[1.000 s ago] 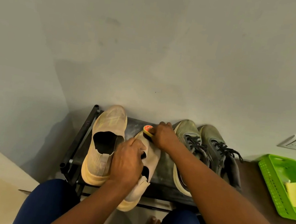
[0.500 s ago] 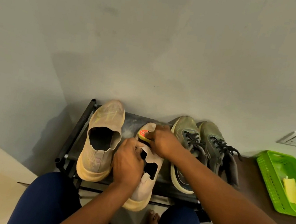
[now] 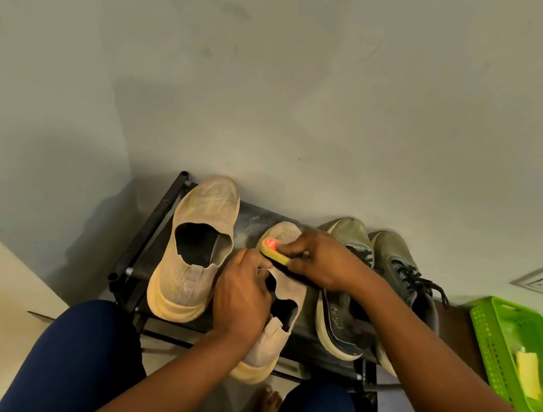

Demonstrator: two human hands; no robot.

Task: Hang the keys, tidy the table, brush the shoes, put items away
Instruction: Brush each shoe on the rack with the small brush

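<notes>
We kneel before the black shoe rack (image 3: 152, 224), which carries all four shoes. The olive laced pair (image 3: 387, 283) sits at its right end, not being brushed now, so we judge them still to do; the left beige slip-on (image 3: 199, 248) stands beside our work. On the table at right, the green basket (image 3: 506, 354) waits for putting away. No keys are visible. Our left hand (image 3: 242, 300) grips the collar of the right beige slip-on (image 3: 278, 314), steadying it. Our right hand (image 3: 321, 259) pinches the yellow brush (image 3: 274, 251), which since a second ago has drawn back from the toe toward the tongue.
</notes>
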